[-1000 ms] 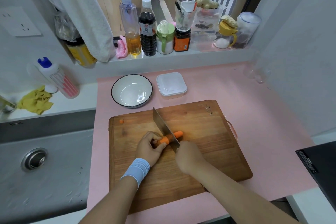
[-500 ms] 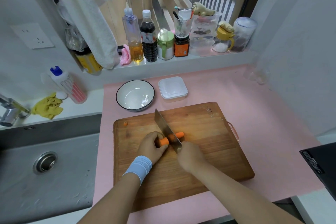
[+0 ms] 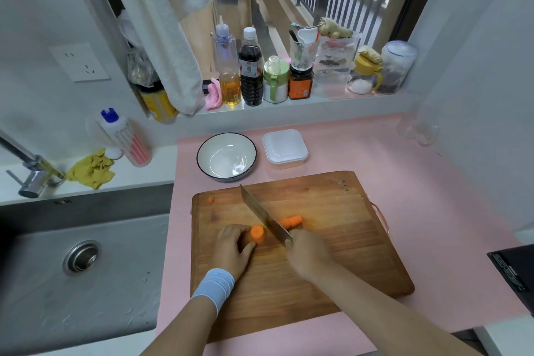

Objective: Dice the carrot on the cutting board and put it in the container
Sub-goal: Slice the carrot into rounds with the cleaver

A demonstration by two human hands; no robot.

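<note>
My left grip (image 3: 234, 248) is pinching the carrot stub (image 3: 257, 233) near the middle of the cutting board (image 3: 332, 254). My right grip (image 3: 309, 254) is clenching the handle of the knife (image 3: 264, 215), whose blade is standing between the stub and the other carrot piece (image 3: 291, 221). The white container (image 3: 284, 147) is sitting on the pink table (image 3: 404, 167) just beyond the board, beside the bowl (image 3: 226, 156).
</note>
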